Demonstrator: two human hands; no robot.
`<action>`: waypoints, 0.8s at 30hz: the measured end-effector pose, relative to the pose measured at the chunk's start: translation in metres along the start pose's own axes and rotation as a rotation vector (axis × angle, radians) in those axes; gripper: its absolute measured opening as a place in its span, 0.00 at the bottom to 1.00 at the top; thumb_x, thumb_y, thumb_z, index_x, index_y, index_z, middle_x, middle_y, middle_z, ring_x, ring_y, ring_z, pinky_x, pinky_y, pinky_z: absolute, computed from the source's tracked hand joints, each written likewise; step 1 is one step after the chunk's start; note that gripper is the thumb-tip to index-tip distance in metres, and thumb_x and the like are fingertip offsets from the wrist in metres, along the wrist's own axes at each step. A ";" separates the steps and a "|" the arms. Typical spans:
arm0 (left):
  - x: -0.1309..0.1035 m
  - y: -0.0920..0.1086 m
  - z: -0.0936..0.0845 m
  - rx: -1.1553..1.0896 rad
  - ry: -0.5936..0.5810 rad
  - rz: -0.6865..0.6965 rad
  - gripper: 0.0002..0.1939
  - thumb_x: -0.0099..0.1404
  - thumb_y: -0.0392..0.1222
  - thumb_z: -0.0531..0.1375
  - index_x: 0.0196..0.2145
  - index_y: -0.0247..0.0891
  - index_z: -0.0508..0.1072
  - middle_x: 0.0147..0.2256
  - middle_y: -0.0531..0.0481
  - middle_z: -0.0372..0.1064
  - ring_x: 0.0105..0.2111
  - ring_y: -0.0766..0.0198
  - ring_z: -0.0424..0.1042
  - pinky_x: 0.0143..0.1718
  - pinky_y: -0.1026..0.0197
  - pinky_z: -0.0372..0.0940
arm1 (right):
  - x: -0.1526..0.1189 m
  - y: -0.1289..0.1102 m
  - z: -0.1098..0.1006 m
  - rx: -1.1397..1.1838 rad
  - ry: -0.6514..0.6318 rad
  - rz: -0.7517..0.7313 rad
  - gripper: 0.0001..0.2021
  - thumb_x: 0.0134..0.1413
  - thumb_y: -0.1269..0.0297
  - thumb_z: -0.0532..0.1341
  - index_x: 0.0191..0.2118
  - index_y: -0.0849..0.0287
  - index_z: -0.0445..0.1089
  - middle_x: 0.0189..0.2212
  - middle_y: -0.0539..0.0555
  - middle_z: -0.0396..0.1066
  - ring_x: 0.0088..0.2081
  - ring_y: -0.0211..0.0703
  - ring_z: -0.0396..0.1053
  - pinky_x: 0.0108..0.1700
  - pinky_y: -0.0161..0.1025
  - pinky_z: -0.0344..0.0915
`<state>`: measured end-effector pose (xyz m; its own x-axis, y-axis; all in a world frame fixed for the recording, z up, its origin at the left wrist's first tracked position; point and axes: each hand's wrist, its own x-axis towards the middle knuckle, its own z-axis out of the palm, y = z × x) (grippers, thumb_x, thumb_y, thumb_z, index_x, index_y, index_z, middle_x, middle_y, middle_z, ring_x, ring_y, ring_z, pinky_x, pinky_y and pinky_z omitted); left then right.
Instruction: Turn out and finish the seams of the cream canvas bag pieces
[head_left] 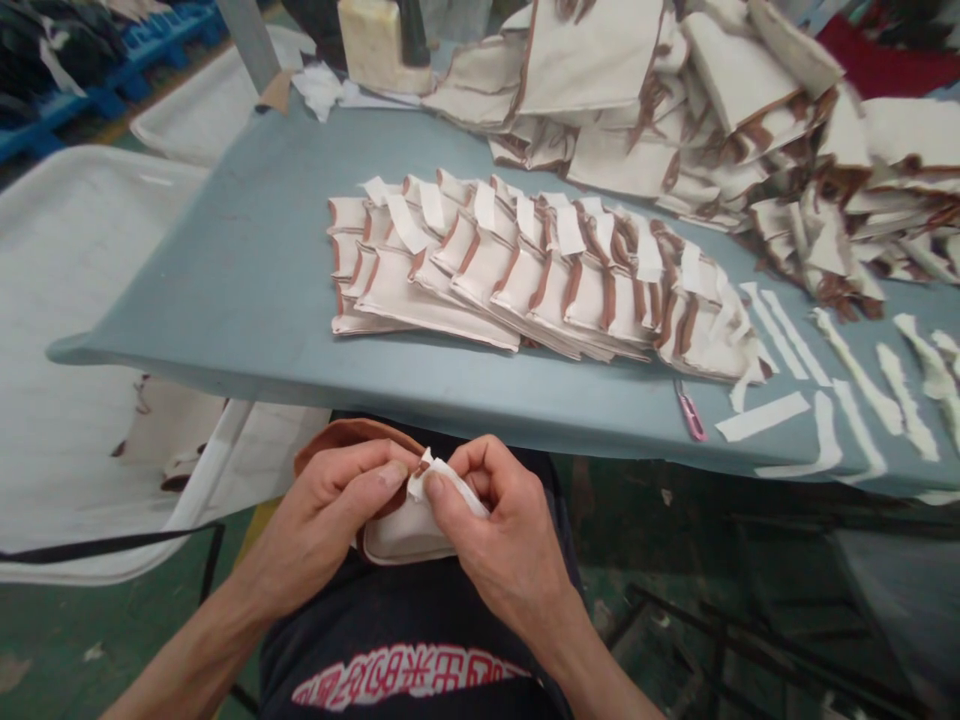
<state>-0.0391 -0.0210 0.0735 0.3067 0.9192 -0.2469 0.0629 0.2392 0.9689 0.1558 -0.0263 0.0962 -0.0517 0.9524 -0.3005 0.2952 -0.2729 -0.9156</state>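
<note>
A cream fabric piece with brown trim (pixel 409 535), maybe a pouch or bag part, rests over my lap just below the table edge. Its brown flap (pixel 352 433) curves up behind my fingers. My left hand (pixel 345 500) is closed, pinching the brown trim near the middle. In my right hand (pixel 499 520), thumb and fingers are pressed on a white strip (pixel 459 482), whose end touches the piece by my left fingertips. The fingertips partly hide the spot where strip and trim meet.
On the blue-grey table (pixel 247 250) lie overlapping cream pieces (pixel 480 270) with white strips on them. Behind rises a larger pile (pixel 600 60). Loose strips (pixel 763 416) and a pink cutter (pixel 690 412) lie at the right front. White tubs (pixel 82 215) stand left.
</note>
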 end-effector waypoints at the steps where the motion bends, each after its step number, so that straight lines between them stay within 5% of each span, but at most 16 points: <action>1: 0.000 -0.001 0.000 -0.023 0.004 -0.013 0.17 0.78 0.53 0.62 0.38 0.40 0.85 0.36 0.50 0.80 0.33 0.63 0.73 0.33 0.68 0.67 | 0.001 0.000 0.001 -0.004 0.002 0.000 0.13 0.58 0.51 0.65 0.32 0.53 0.68 0.17 0.43 0.64 0.19 0.36 0.58 0.25 0.35 0.50; 9: 0.004 0.018 0.013 0.070 0.096 0.092 0.07 0.67 0.42 0.66 0.32 0.39 0.82 0.30 0.53 0.80 0.28 0.64 0.74 0.29 0.68 0.66 | 0.003 0.009 0.007 0.175 -0.075 -0.011 0.13 0.60 0.53 0.67 0.35 0.54 0.66 0.18 0.40 0.62 0.20 0.33 0.53 0.24 0.32 0.49; 13: 0.001 0.019 0.020 0.169 0.162 0.196 0.09 0.68 0.38 0.62 0.30 0.39 0.80 0.27 0.55 0.77 0.27 0.65 0.72 0.29 0.67 0.64 | 0.004 0.018 0.009 0.464 -0.216 0.049 0.21 0.59 0.44 0.71 0.35 0.54 0.64 0.19 0.40 0.62 0.20 0.31 0.51 0.24 0.31 0.49; 20: -0.003 0.006 0.020 0.062 0.125 0.197 0.12 0.70 0.42 0.61 0.29 0.39 0.77 0.26 0.55 0.73 0.25 0.66 0.67 0.27 0.66 0.61 | 0.010 0.020 0.008 0.624 -0.419 0.135 0.33 0.48 0.31 0.76 0.35 0.54 0.64 0.19 0.38 0.60 0.19 0.30 0.52 0.22 0.29 0.49; 24: -0.007 0.002 0.017 -0.037 0.115 0.151 0.13 0.71 0.45 0.63 0.29 0.38 0.78 0.26 0.54 0.71 0.24 0.66 0.64 0.26 0.65 0.59 | 0.008 0.015 0.011 0.567 -0.374 0.083 0.32 0.50 0.33 0.76 0.34 0.54 0.63 0.20 0.39 0.61 0.20 0.30 0.51 0.22 0.29 0.50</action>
<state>-0.0246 -0.0320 0.0772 0.1997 0.9747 -0.1009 -0.0110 0.1051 0.9944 0.1492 -0.0240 0.0767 -0.4069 0.8419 -0.3545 -0.2275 -0.4693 -0.8532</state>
